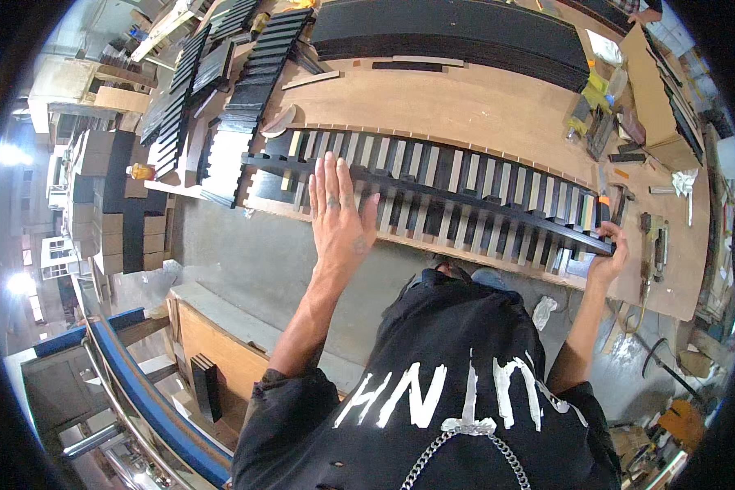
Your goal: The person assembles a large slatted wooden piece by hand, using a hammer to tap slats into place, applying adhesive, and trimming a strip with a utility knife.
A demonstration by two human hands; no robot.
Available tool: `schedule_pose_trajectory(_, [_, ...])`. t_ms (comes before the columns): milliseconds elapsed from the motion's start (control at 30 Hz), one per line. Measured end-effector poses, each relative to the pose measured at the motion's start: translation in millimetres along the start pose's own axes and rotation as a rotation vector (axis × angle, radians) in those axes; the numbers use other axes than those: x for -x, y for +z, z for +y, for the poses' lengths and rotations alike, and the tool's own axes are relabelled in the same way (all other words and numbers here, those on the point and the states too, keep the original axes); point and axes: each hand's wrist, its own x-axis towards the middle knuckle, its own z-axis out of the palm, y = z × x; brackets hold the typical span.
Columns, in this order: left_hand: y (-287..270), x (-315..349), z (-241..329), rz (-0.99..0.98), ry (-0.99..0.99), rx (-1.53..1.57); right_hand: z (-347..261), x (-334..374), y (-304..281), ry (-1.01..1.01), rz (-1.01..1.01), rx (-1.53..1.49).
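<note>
A long black notched bar (433, 189) lies across a row of alternating black and pale grey slats (469, 175) on the workbench. My left hand (339, 216) rests flat near the bar's left end, fingers stretched out and pointing away from me. At the other end, my right hand (614, 251) has its fingers curled round the tip of the bar. Just beyond that hand is a tool with an orange and black handle (603, 204); its working end is hard to make out.
Black boards (449, 41) are stacked at the back of the wooden workbench (498, 106). Slatted black panels (261, 73) lie at the far left. A cardboard box (670, 106) holding black strips stands far right, near a hammer (622, 196). Another person's hand (645, 15) shows at top right.
</note>
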Motion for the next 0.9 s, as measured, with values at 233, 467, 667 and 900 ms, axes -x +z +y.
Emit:
schedule_pose_trajectory(233, [-2, 3, 16, -0.023, -0.061, -0.084, -8, 5, 8, -0.013, 0.018, 0.006])
schedule_pose_trajectory(467, [-8, 5, 18, -0.067, -0.058, -0.063, -8, 2, 11, 0.023, 0.034, -0.054])
schedule_pose_trajectory(667, [-2, 5, 44, -0.041, 0.126, 0.036, -4, -1, 7, -0.032, 0.015, -0.032])
schedule_pose_trajectory(900, [-6, 3, 55, -0.088, 0.053, 0.151, -4, 1, 10, 0.002, 0.039, -0.067])
